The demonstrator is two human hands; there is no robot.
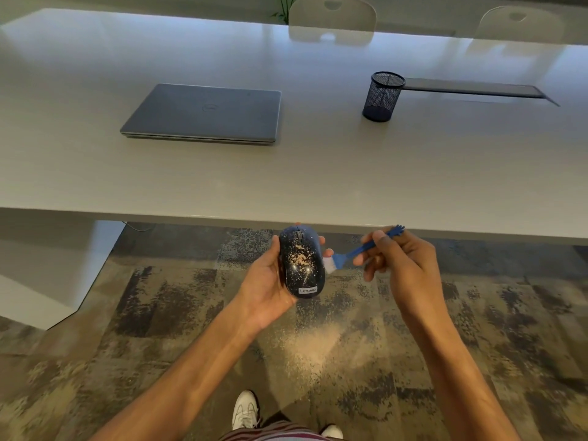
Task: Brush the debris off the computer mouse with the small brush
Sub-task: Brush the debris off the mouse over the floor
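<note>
Computer mouse — black, speckled with tan debris, cupped in our left hand, fingers curled round it, held over the carpet just short of the table edge | small brush — blue, pinched in our right hand, white bristles touching the mouse's right side | on table: closed laptop, mesh cup.

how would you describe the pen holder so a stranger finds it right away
Start at the long white table and look to its far right part, away from the closed grey laptop. The pen holder stands upright there at the end of a dark flat strip. It is the only black mesh cylinder.
</note>
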